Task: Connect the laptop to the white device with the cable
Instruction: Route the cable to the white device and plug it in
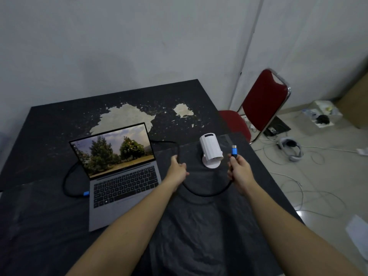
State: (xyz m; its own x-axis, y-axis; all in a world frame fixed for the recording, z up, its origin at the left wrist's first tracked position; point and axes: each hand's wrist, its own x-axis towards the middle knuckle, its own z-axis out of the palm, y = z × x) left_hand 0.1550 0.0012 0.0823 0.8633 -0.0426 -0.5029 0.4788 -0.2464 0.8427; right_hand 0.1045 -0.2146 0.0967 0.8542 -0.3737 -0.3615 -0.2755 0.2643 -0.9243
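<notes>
A large dark table [59, 120] with patches of worn, pale surface fills most of the view, set against a pale wall. A dark cloth [199, 226] is spread over the table's near part, beneath both forearms. A red chair [262, 100] is seen beyond the right hand, off the table's far right corner, and a white headset [289, 147] lies on the tiled floor to the right of that hand among loose pale wires.

An open grey laptop [123, 188] is placed to the left of the left hand, its lit screen showing trees. A black cable [207, 193] is plugged by a blue connector [86, 194] into the laptop's left edge, is looped round behind the screen, and is then carried through both hands, sagging in a curve between them.

The white device [211, 152], a ribbed cylinder tilted on a round base, stands on the cloth between the two hands, slightly beyond them.

The left hand [178, 170] is closed around the cable just right of the laptop. The right hand [240, 170] is clamped on the cable near its free end, with a second blue plug [234, 150] held upright above the fingers, just right of the white device and not touching it.
</notes>
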